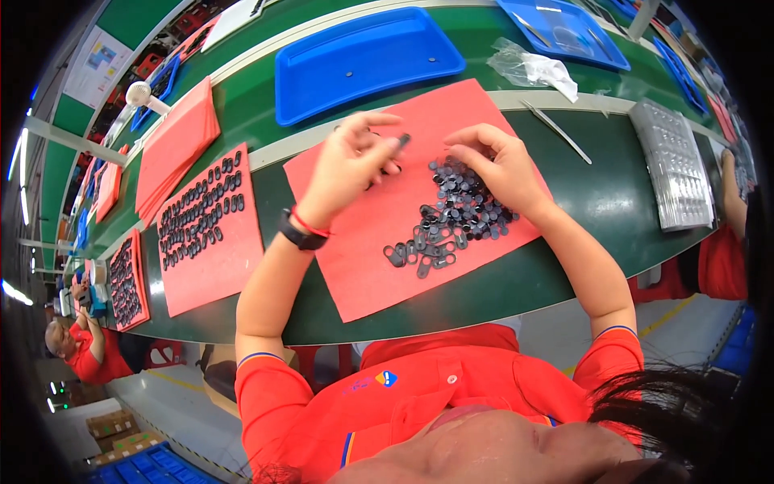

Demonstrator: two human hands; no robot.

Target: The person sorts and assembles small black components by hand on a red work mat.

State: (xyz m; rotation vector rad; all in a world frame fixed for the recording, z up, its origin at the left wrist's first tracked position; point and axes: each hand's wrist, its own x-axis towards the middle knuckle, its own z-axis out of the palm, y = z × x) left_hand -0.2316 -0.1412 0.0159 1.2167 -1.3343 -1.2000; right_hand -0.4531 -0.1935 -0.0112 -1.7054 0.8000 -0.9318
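My left hand (355, 157) is raised over the pink sheet (347, 278), with a small dark piece (404, 140) pinched between thumb and forefinger. More dark bits show by its curled lower fingers, too small to name. My right hand (504, 169) hovers at the far edge of a pile of small round dark discs (472, 202). Its thumb and fingers are drawn together, and whatever is between them cannot be made out. Nearer me, beside the discs, lie several flat dark oblong pieces with a round hole (431, 246).
Left stands a pink sheet (201, 282) with rows of dark oblong pieces (193, 210). A blue tray (363, 60) with two discs sits at the back. Tweezers (556, 131), a clear plastic bag (516, 64) and stacked clear trays (669, 165) lie right. Another person (93, 355) sits far left.
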